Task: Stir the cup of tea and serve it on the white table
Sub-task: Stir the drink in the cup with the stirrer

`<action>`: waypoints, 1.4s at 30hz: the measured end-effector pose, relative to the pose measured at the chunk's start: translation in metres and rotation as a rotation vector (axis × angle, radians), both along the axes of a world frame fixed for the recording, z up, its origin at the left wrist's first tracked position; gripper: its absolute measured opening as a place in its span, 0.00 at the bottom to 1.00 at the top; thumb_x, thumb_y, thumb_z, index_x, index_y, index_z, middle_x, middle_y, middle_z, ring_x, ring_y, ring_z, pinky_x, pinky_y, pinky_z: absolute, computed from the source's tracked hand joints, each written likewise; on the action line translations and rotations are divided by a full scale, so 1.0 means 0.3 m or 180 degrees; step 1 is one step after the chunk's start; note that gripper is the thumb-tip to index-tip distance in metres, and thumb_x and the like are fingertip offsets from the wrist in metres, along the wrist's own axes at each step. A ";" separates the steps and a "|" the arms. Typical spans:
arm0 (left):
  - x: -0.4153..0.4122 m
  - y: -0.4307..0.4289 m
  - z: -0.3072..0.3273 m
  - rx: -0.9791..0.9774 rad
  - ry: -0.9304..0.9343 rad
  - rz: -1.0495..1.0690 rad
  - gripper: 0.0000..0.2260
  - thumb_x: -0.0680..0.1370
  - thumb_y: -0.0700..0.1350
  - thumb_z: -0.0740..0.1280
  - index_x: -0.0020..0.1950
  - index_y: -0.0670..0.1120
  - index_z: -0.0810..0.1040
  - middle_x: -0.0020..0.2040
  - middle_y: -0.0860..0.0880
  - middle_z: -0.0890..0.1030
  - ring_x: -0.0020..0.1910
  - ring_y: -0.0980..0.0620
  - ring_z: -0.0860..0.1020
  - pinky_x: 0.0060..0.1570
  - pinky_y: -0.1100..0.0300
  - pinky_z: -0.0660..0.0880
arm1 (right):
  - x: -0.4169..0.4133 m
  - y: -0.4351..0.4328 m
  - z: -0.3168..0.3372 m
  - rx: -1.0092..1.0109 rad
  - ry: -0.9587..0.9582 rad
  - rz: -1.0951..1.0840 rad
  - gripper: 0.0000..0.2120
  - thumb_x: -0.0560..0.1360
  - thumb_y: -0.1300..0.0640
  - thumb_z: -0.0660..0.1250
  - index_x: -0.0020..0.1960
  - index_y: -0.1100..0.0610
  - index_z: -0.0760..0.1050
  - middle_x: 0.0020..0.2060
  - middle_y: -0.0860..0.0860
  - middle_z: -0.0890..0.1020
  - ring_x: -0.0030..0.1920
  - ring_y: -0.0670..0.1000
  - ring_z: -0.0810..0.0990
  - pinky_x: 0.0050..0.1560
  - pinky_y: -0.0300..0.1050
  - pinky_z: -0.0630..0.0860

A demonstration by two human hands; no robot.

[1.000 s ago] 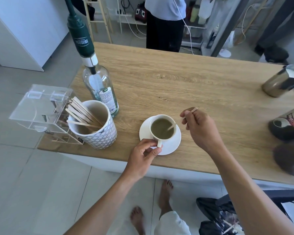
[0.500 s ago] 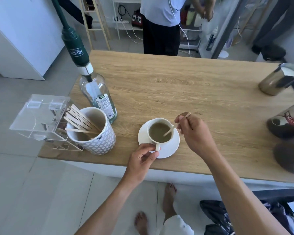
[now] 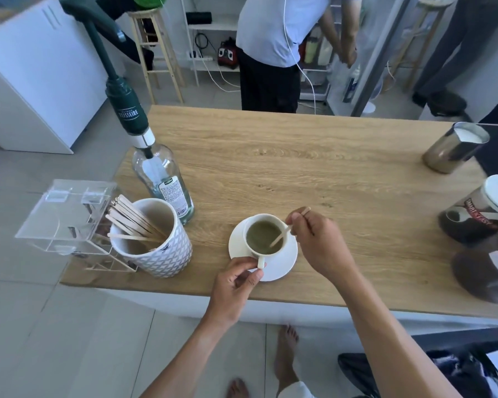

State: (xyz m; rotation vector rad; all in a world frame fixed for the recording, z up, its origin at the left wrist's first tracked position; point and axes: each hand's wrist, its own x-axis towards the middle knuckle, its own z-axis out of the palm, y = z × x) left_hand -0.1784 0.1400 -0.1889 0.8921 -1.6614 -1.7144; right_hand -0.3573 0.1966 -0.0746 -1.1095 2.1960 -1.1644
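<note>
A white cup (image 3: pixel 263 222) of greenish-brown tea stands on a white saucer (image 3: pixel 279 264) near the front edge of the wooden table (image 3: pixel 299 168). My left hand (image 3: pixel 236 285) pinches the cup's handle at the saucer's near side. My right hand (image 3: pixel 318 242), just right of the cup, grips a thin wooden stir stick (image 3: pixel 282 235) whose lower end dips into the tea.
A patterned white mug (image 3: pixel 158 254) holding several wooden sticks and a clear acrylic box (image 3: pixel 66 216) sit at the left edge, a glass syrup bottle (image 3: pixel 163 179) with a green pump behind them. A steel milk jug (image 3: pixel 454 147) and dark canisters (image 3: pixel 480 214) line the right. A person stands beyond the table.
My right hand has drawn closer to the cup and the stick has swung within the tea. The left hand stays on the handle. The view has tilted upward a little.
</note>
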 end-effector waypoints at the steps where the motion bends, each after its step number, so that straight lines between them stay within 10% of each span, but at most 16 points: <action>1: 0.000 0.001 0.000 -0.0013 0.0008 0.0019 0.07 0.75 0.46 0.72 0.52 0.49 0.86 0.50 0.55 0.83 0.34 0.59 0.76 0.37 0.67 0.71 | -0.004 0.001 0.005 -0.0025 0.0063 -0.0105 0.12 0.81 0.55 0.57 0.42 0.50 0.76 0.34 0.46 0.80 0.36 0.45 0.78 0.37 0.38 0.72; 42: -0.010 0.018 -0.009 0.0073 0.0124 0.0254 0.12 0.70 0.54 0.73 0.48 0.48 0.86 0.49 0.52 0.84 0.36 0.56 0.77 0.41 0.62 0.74 | 0.032 -0.025 0.022 0.0031 0.0347 -0.0097 0.13 0.81 0.58 0.56 0.42 0.53 0.75 0.34 0.45 0.79 0.35 0.45 0.77 0.39 0.41 0.71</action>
